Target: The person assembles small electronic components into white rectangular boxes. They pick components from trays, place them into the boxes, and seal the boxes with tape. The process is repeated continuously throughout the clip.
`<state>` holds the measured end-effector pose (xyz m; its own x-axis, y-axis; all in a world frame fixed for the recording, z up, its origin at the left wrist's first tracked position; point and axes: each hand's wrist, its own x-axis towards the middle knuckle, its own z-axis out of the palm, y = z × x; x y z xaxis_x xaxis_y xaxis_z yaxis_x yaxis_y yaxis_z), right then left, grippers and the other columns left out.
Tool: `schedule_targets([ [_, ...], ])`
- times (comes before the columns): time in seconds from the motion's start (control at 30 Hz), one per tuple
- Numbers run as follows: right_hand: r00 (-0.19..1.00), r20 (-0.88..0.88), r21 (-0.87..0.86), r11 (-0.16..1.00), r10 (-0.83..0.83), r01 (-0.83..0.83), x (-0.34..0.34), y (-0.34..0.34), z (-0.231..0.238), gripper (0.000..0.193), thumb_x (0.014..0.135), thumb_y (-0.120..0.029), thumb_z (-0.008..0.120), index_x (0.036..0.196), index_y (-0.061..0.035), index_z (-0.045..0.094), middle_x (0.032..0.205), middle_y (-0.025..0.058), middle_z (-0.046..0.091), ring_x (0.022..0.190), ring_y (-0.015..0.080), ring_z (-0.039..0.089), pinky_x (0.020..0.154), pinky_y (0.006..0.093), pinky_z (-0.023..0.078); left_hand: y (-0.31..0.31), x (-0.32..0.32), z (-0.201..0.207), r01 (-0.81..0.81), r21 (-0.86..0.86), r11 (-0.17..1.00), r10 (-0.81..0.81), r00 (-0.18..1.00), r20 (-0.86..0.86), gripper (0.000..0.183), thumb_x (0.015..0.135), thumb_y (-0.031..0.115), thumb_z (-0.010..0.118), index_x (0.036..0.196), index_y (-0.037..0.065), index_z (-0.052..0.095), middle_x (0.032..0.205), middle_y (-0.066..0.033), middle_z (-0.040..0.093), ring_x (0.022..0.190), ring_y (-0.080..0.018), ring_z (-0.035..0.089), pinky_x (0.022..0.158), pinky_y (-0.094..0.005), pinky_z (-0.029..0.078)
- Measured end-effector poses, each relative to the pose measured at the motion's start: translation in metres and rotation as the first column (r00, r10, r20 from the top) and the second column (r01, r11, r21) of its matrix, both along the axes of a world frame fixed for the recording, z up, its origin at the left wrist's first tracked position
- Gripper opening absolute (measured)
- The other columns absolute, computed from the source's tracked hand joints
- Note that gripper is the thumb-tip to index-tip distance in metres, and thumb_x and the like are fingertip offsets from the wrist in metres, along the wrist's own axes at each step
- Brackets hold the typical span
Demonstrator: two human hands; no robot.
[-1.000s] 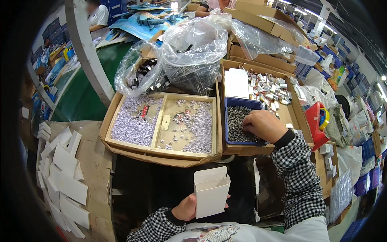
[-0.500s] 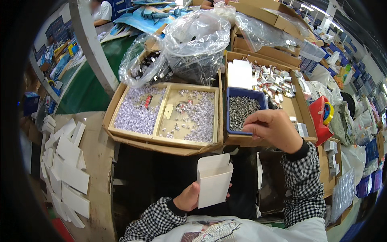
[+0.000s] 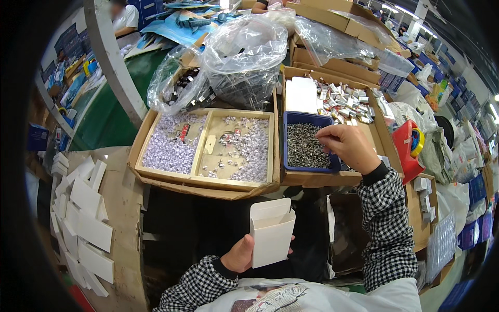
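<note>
A small white carton (image 3: 272,234) with its top flap raised is held upright in my left hand (image 3: 240,255), the thumb on its near side and fingertips showing at its right edge. My right hand (image 3: 351,146) is over the right side of a blue plastic tray (image 3: 286,148) full of small dark metal screw-like pieces (image 3: 307,148). Its thumb and forefinger are pinched together. Whatever sits between them, if anything, is too small to make out.
Left of the tray, a divided wooden box (image 3: 205,145) holds many small pale pieces. Behind stand clear plastic bags (image 3: 241,57). White cartons (image 3: 93,229) lie heaped on cardboard at the left. A red tape dispenser (image 3: 408,151) with yellow tape stands at the right.
My right hand has risen from the tray's near right corner to farther over its right side. The left hand keeps hold of the carton. The whole view has shifted slightly.
</note>
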<state>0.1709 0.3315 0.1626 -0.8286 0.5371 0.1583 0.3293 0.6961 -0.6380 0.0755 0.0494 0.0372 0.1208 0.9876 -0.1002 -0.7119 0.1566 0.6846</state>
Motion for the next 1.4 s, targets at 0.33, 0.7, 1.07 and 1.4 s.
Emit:
schedule_targets([
  [0.33, 0.922, -0.062, -0.023, 0.923, 0.383, -0.385, 0.004, -0.078, 0.011, 0.014, 0.082, -0.015, 0.071, 0.087, -0.0021, 0.066, 0.074, 0.0061, 0.066, 0.060, 0.0126, 0.064, 0.055, 0.0237, 0.051, 0.005, 0.001, -0.004, -0.012, -0.027, 1.000, 0.013, 1.000, 0.024, 0.110, 0.068, 0.081, 0.049, 0.143, 0.003, 0.025, 0.130, -0.0214, 0.047, 0.113, -0.0307, 0.055, 0.095, -0.0449, 0.047],
  [0.7, 0.966, -0.240, -0.100, 0.988, 0.095, -0.122, 0.038, -0.120, -0.034, 0.030, 0.076, -0.007, 0.074, 0.104, -0.0024, 0.063, 0.091, 0.0085, 0.065, 0.072, 0.0192, 0.065, 0.065, 0.0270, 0.053, 0.002, 0.008, -0.008, -0.083, 0.012, 0.996, 0.082, 0.992, 0.092, 0.102, 0.076, 0.076, 0.047, 0.144, 0.003, 0.023, 0.135, -0.0194, 0.044, 0.117, -0.0295, 0.052, 0.097, -0.0431, 0.045],
  [1.07, 0.791, -0.264, -0.769, 0.615, -0.552, 0.173, 0.095, -0.191, -0.145, 0.041, 0.081, 0.005, 0.064, 0.120, 0.0038, 0.051, 0.106, 0.0097, 0.063, 0.092, 0.0135, 0.062, 0.080, 0.0242, 0.050, -0.009, 0.041, -0.037, -0.435, 0.054, 0.899, 0.416, 0.809, -0.414, 0.044, 0.094, 0.009, 0.057, 0.137, 0.009, 0.046, 0.124, -0.0039, 0.057, 0.110, -0.0087, 0.053, 0.094, -0.0224, 0.044],
  [1.4, 0.933, -0.073, -0.608, 0.758, -0.351, 0.238, 0.120, -0.194, -0.149, 0.018, 0.089, -0.010, 0.063, 0.104, 0.0013, 0.062, 0.087, 0.0035, 0.063, 0.077, 0.0102, 0.054, 0.070, 0.0240, 0.045, -0.015, 0.038, -0.054, -0.240, -0.045, 0.970, 0.134, 0.675, -0.725, 0.026, 0.096, 0.024, 0.053, 0.117, 0.009, 0.057, 0.099, -0.0083, 0.065, 0.089, -0.0153, 0.062, 0.079, -0.0268, 0.050],
])
